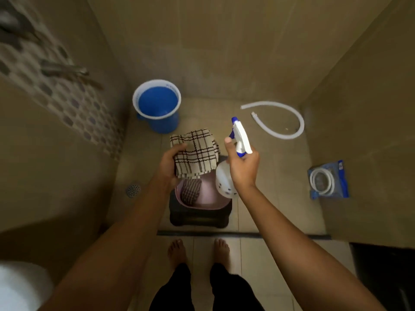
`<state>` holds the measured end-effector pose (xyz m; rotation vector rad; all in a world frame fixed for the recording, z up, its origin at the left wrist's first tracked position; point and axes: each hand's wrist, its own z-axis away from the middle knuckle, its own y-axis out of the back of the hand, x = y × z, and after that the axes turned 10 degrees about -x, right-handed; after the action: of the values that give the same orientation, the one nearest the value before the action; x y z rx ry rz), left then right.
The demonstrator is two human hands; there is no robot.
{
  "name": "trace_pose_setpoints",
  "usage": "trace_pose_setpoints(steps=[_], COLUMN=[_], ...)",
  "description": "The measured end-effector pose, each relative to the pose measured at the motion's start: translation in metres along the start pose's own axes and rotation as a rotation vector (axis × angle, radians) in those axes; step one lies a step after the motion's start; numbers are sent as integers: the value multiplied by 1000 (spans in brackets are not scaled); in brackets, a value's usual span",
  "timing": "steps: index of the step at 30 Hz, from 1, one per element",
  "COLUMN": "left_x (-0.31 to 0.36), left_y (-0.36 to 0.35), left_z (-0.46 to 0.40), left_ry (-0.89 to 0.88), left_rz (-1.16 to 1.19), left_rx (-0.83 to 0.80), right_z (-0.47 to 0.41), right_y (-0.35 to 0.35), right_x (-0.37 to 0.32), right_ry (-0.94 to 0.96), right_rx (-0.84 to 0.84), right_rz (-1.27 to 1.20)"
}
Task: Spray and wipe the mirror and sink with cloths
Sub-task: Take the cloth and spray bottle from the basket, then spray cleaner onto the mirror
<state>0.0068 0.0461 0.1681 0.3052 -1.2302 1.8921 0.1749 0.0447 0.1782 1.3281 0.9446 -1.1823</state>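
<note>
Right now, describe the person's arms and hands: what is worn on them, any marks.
Both forearms are bare up to the frame's edge; no sleeves show. The left hand and the right hand wear no gloves, and no rings, watch or bands are visible on the fingers or wrists. I see no markings, though the picture is dim. Lower down, dark trousers and bare feet show.

Both arms stretched fwd and down, bare forearms converging over the black stool (199, 215). Left hand (169, 163) above stool's left-rear edge, palm turned inward, fingers curled, thumb on top, gripping the checked cloth (195, 153). Right hand (242, 164) above stool's right-rear side, wrapped round neck of the spray bottle (226, 176), forefinger raised by trigger. Bare feet (198, 249) just short of stool, dark trousers below.
</note>
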Motion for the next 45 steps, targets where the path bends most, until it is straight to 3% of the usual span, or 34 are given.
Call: trace_pose_setpoints(steps=[8, 22, 35, 45], left_x=[65, 117, 115, 88], left_y=[-39, -32, 19, 6], left_z=[43, 189, 414, 587], left_ry=[-256, -634, -942, -1153], left_rz=[88, 101, 84, 21], left_rx=[68, 246, 501, 617], right_z=[-17, 31, 205, 360], right_y=[2, -65, -147, -165], right_x=[-84, -174, -244, -294], right_ry=[173, 383, 423, 515], right_rx=[-72, -492, -956, -1201], right_rz=[-151, -221, -233, -373])
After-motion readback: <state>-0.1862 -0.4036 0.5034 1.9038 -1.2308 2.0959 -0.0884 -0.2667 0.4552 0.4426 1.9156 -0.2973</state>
